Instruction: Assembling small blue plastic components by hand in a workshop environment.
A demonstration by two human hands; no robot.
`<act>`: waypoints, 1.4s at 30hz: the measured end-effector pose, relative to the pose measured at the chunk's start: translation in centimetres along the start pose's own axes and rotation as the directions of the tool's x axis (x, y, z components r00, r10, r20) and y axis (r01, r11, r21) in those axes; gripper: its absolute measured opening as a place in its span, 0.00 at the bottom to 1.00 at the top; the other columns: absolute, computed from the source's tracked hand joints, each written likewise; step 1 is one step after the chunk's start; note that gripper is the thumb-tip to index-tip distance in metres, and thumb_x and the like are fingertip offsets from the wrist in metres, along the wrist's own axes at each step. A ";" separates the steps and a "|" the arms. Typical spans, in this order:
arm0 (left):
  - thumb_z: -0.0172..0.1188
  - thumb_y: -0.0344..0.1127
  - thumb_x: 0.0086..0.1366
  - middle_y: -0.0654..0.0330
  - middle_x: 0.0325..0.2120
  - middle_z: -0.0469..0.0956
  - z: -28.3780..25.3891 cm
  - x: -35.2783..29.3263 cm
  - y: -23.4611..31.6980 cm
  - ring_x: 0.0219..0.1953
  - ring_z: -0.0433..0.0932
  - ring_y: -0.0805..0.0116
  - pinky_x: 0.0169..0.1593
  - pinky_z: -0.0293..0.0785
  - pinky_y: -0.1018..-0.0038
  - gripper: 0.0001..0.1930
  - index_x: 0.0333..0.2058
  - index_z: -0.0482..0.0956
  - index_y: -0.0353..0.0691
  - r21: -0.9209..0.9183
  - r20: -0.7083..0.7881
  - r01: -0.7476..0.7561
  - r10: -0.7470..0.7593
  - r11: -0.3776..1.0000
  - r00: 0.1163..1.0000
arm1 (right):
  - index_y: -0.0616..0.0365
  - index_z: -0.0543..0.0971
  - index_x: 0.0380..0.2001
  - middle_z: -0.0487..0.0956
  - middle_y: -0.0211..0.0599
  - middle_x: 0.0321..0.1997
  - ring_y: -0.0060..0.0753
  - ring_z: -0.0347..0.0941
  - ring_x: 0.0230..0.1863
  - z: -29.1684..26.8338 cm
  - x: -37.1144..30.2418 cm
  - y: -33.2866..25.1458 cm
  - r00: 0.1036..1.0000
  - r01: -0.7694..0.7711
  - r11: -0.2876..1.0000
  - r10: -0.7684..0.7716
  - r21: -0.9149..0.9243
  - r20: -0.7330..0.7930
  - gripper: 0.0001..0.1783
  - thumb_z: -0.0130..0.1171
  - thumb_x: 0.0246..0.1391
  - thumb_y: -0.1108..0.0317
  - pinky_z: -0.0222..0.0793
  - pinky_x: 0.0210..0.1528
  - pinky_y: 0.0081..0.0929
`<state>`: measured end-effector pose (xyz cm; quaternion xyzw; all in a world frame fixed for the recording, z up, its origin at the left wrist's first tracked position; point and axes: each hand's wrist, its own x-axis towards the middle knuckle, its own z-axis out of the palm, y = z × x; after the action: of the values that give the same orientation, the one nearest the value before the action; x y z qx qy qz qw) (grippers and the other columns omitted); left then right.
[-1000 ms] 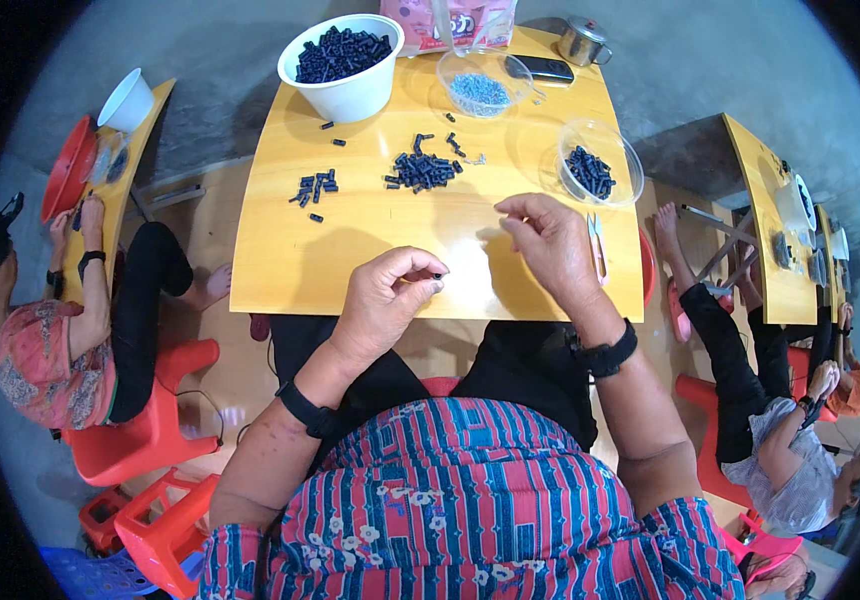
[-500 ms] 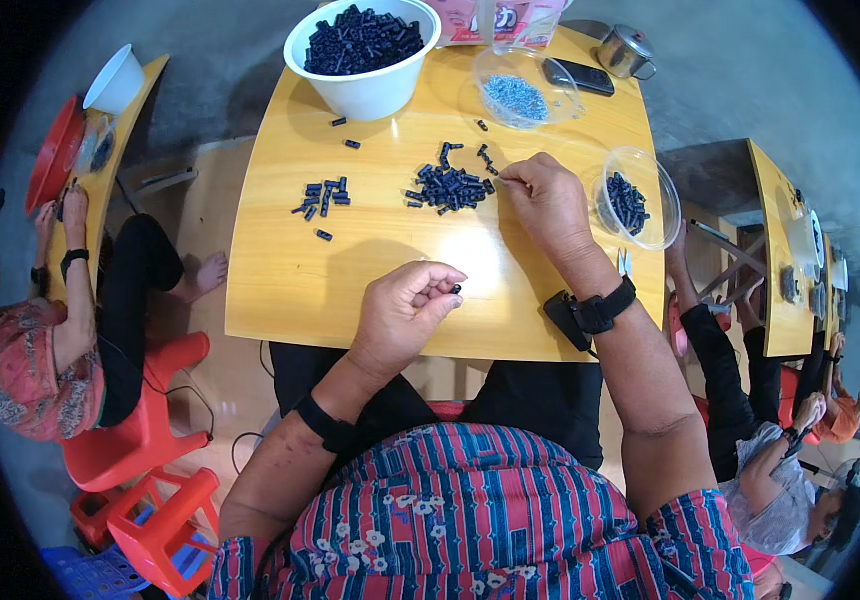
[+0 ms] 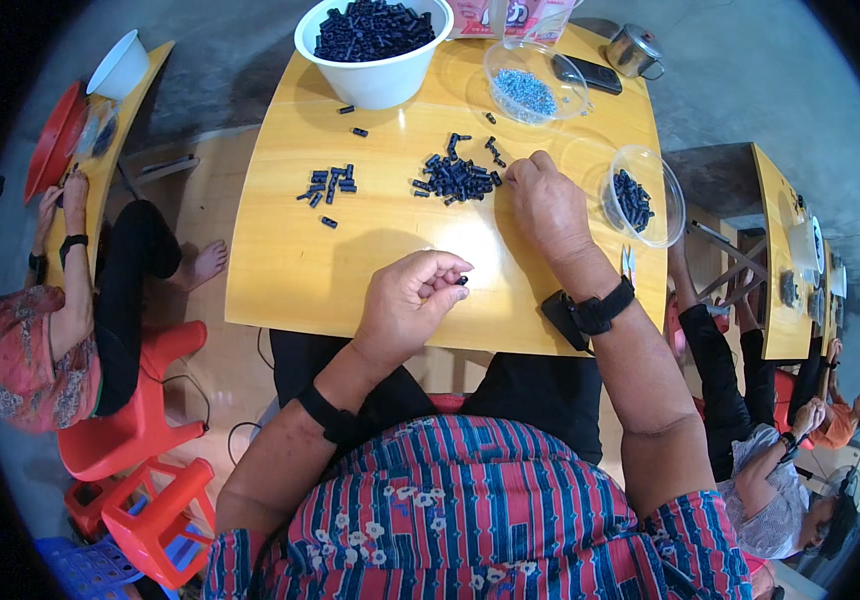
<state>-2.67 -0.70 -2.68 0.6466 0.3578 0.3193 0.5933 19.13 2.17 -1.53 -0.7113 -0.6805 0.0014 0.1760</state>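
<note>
On yellow table (image 3: 280, 250), two hands, left hand (image 3: 412, 300) pinching one black piece (image 3: 463, 281), two loose piles.

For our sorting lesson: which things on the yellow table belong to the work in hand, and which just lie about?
In use:
left hand pinching a small black piece
right hand at the black pile
white bowl
clear bowl

Lying about:
phone
metal pot

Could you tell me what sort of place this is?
Probably a small hand-assembly workshop: several yellow tables with seated people, a white bowl of small dark parts, and the left hand pinching one.
</note>
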 end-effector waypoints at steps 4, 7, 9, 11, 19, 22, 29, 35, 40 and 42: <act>0.61 0.22 0.59 0.65 0.31 0.79 -0.1 0.3 -0.2 0.33 0.76 0.82 0.40 0.74 0.82 0.08 0.38 0.79 0.33 0.003 -0.026 0.044 -0.044 0.999 0.999 | 0.57 0.75 0.34 0.75 0.43 0.34 0.52 0.76 0.33 -0.8 -1.0 -0.6 1.000 -0.016 0.999 0.016 -0.028 -0.001 0.04 0.54 0.54 0.72 0.73 0.34 0.42; 0.61 0.22 0.60 0.66 0.31 0.79 -0.1 0.2 -0.3 0.34 0.76 0.82 0.41 0.74 0.82 0.07 0.38 0.79 0.33 -0.102 -0.039 0.037 -0.042 0.994 0.998 | 0.59 0.75 0.34 0.75 0.44 0.34 0.51 0.75 0.35 -1.5 -2.3 -0.8 0.997 0.012 0.992 -0.003 0.123 -0.074 0.04 0.54 0.54 0.74 0.72 0.37 0.39; 0.62 0.22 0.59 0.63 0.32 0.80 -0.2 0.1 -0.2 0.34 0.78 0.79 0.41 0.76 0.81 0.08 0.38 0.79 0.33 -0.119 -0.049 0.029 -0.035 0.992 0.998 | 0.60 0.75 0.35 0.74 0.47 0.36 0.54 0.74 0.37 -1.8 -3.6 -1.0 0.996 0.089 0.876 -0.090 0.474 -0.020 0.05 0.53 0.53 0.74 0.71 0.43 0.40; 0.62 0.22 0.59 0.62 0.31 0.80 -0.2 -0.1 0.4 0.33 0.78 0.79 0.42 0.76 0.81 0.08 0.38 0.79 0.33 -0.092 -0.034 0.053 -0.056 0.994 0.998 | 0.59 0.75 0.36 0.74 0.45 0.35 0.51 0.73 0.38 -2.5 -5.2 -2.4 0.995 0.094 0.845 -0.104 0.526 -0.010 0.07 0.55 0.51 0.77 0.70 0.42 0.37; 0.63 0.22 0.58 0.63 0.30 0.79 0.7 -1.1 -0.1 0.31 0.76 0.80 0.39 0.75 0.82 0.14 0.43 0.76 0.34 -0.162 -0.054 0.016 -0.025 0.987 0.998 | 0.58 0.72 0.34 0.73 0.44 0.33 0.51 0.72 0.38 -2.0 -7.7 -3.8 0.967 0.199 0.759 -0.256 0.620 0.004 0.08 0.57 0.49 0.77 0.70 0.39 0.39; 0.62 0.22 0.59 0.63 0.30 0.79 0.5 -1.3 0.2 0.32 0.76 0.81 0.38 0.74 0.83 0.15 0.45 0.74 0.33 -0.156 -0.015 0.036 -0.039 0.987 0.999 | 0.58 0.73 0.34 0.74 0.43 0.33 0.49 0.73 0.36 -2.4 -7.8 -3.9 0.962 0.214 0.762 -0.274 0.611 0.005 0.08 0.57 0.49 0.79 0.71 0.39 0.37; 0.61 0.22 0.60 0.63 0.31 0.78 0.9 -1.9 0.4 0.32 0.76 0.80 0.38 0.74 0.83 0.15 0.47 0.73 0.32 -0.210 0.008 0.127 -0.128 0.970 0.992 | 0.59 0.74 0.35 0.74 0.42 0.35 0.46 0.76 0.34 -3.2 -8.9 -4.3 0.927 0.326 0.872 -0.372 0.366 0.060 0.11 0.57 0.48 0.82 0.75 0.35 0.35; 0.61 0.22 0.61 0.63 0.32 0.78 1.3 -2.0 0.5 0.33 0.76 0.79 0.38 0.75 0.82 0.14 0.46 0.74 0.32 -0.314 0.000 0.106 -0.112 0.944 0.994 | 0.55 0.74 0.40 0.76 0.44 0.34 0.49 0.76 0.33 -2.8 -9.5 -4.6 0.959 0.258 0.752 -0.275 0.607 -0.067 0.15 0.57 0.46 0.78 0.74 0.36 0.38; 0.59 0.21 0.60 0.60 0.31 0.80 1.4 -2.0 0.7 0.31 0.77 0.79 0.38 0.76 0.81 0.14 0.46 0.74 0.31 -0.403 -0.029 0.070 -0.089 0.913 0.996 | 0.52 0.76 0.43 0.78 0.42 0.32 0.47 0.77 0.33 -3.0 -9.7 -5.4 0.954 0.300 0.802 -0.269 0.517 -0.135 0.20 0.55 0.46 0.82 0.74 0.35 0.36; 0.59 0.21 0.61 0.60 0.31 0.80 1.3 -1.7 0.7 0.31 0.77 0.79 0.37 0.75 0.82 0.14 0.46 0.74 0.31 -0.420 -0.035 0.077 -0.101 0.904 0.994 | 0.51 0.77 0.44 0.78 0.42 0.33 0.46 0.77 0.34 -3.1 -9.5 -5.5 0.936 0.351 0.814 -0.301 0.463 -0.181 0.21 0.54 0.46 0.83 0.74 0.34 0.35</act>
<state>-2.42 -2.92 -2.09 0.4787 0.3267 0.3788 0.7216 13.88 -7.76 0.45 -0.5153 -0.7601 0.1076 0.3810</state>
